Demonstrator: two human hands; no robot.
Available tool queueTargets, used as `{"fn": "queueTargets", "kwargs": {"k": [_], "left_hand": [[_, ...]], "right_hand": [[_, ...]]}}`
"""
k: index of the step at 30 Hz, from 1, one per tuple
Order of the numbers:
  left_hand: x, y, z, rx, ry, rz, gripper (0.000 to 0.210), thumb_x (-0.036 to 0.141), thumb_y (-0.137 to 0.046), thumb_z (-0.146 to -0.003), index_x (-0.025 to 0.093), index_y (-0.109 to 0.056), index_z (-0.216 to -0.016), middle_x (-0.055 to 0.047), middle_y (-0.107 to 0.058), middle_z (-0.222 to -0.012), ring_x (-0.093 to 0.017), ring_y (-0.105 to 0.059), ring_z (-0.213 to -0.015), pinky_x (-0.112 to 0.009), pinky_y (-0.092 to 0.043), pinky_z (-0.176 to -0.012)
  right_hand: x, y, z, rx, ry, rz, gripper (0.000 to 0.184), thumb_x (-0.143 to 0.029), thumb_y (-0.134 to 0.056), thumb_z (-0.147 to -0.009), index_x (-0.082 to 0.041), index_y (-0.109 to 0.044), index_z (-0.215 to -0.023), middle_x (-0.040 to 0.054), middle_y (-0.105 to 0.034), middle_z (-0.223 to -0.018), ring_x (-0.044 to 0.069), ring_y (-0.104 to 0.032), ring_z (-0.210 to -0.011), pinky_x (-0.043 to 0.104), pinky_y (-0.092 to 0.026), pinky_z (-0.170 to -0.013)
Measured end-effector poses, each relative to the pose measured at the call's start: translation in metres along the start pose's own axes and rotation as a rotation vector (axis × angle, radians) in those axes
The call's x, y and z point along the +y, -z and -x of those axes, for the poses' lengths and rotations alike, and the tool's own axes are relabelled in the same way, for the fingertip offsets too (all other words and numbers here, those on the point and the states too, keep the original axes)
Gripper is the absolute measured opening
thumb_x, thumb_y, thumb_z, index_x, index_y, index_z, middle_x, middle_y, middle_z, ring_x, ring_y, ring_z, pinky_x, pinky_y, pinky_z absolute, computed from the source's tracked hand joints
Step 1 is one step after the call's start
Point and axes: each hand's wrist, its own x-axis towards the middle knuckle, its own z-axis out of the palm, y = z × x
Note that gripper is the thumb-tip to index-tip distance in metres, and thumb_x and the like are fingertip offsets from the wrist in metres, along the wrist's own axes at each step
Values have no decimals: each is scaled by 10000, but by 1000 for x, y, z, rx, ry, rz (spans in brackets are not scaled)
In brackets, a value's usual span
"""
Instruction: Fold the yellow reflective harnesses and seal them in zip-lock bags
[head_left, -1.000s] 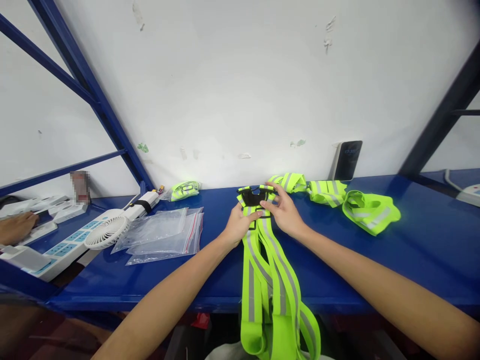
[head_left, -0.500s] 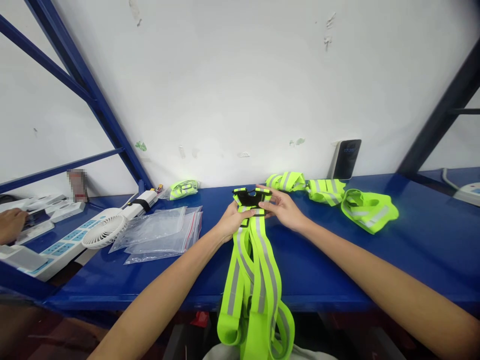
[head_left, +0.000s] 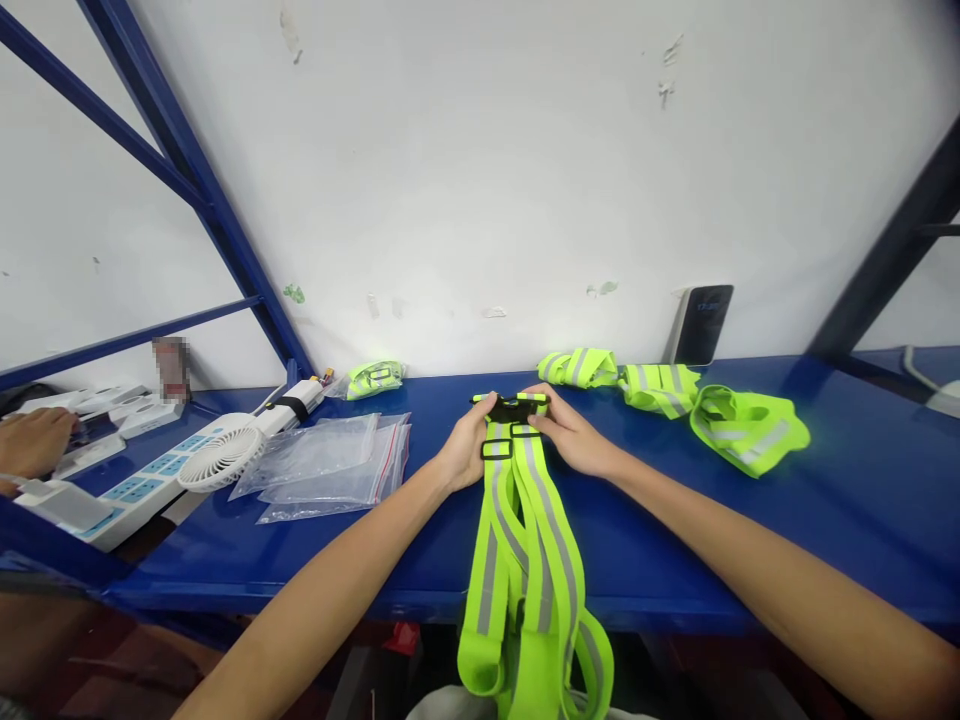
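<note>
Between my hands is a neon-yellow reflective harness with grey stripes, its straps hanging over the table's front edge. My left hand grips the left side of the black buckle at the harness top. From the right, my right hand pinches the other side of that buckle, thumb on top. Black strap sliders sit just below the buckle. Further right lie rolled neon straps, a second bundle and a looser one.
Clear zip bags lie to the left, beside a white fan and a power strip. A bagged neon bundle is near the wall. A phone leans there. Another person's hand is at far left.
The black buckle's two parts look closer together now, and my left thumb has moved up onto it from the strap slider. The whole view has shifted slightly.
</note>
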Motion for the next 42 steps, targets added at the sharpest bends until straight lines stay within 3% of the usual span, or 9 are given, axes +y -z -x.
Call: {"fn": "queueTargets", "kwargs": {"k": [5,11,16,20,26,32,34,39,42], "left_hand": [[-1,-2,-1,22,-3,27,471,556,-616,-817,175,-657,-1092,-88,-736,-934,-271,-707,-876,-390,-536,-836],[-2,-1,1,66,-77,3,421,434,-608,-812,180,-639,-1146,-77,-728,-971,-248,-690,-883,-357,-528,-816],[-3,-2,0,164,-163,-26,279,381,-660,-749,180,-622,-939,-5,-664,-768,-161,-631,-665,-272,-500,-660],[-1,-2,-2,236,-185,-9,292,348,-677,-705,191,-590,-935,5,-646,-771,-168,-631,-685,-279,-502,-658],[1,1,-6,296,-251,0,486,262,-743,-657,190,-560,-1102,-16,-666,-866,-175,-647,-778,-305,-515,-743],[3,11,-10,230,-369,-182,774,161,-834,-582,218,-504,-1281,-36,-694,-1013,-190,-669,-874,-318,-517,-813],[1,15,-11,182,-366,-261,703,182,-849,-585,190,-547,-1220,-64,-704,-1049,-215,-677,-915,-329,-519,-828],[-2,17,-11,130,-348,-386,491,249,-861,-598,140,-646,-1025,-97,-734,-1026,-253,-699,-898,-360,-535,-822],[-1,15,-10,108,-359,-397,469,289,-859,-614,134,-669,-1014,-105,-742,-1020,-268,-704,-905,-382,-543,-831]], "right_hand": [[-17,-21,7,-9,129,-31,292,-96,-422,-847,-258,-451,-1088,50,-506,-1318,200,-452,-1263,389,-315,-1079],[-17,-28,5,-1,108,-38,397,-67,-395,-833,-271,-332,-1168,55,-501,-1237,174,-477,-1206,384,-338,-1055],[-13,-26,3,59,182,162,292,-76,-409,-826,-242,-394,-1065,76,-471,-1186,215,-460,-1172,409,-361,-1022],[-14,-17,1,29,190,177,247,-141,-396,-891,-238,-466,-1107,51,-538,-1088,209,-531,-1034,389,-409,-950],[-12,-7,-2,33,-69,-187,291,-230,-485,-854,-267,-587,-1124,23,-611,-1139,230,-603,-1025,359,-492,-861],[-13,-11,-3,49,-419,-422,681,-369,-671,-816,-330,-347,-1414,12,-684,-962,211,-688,-769,360,-564,-707],[-12,-9,-4,42,-449,-402,719,-302,-739,-758,-285,-380,-1380,23,-688,-941,213,-692,-765,356,-572,-691],[-5,-3,-5,-46,-396,-309,483,-329,-741,-759,-252,-482,-1159,32,-672,-950,236,-687,-795,347,-560,-615],[1,-4,-4,-38,-324,-336,389,-323,-690,-804,-259,-462,-1113,12,-633,-989,223,-658,-890,351,-553,-708]]}}
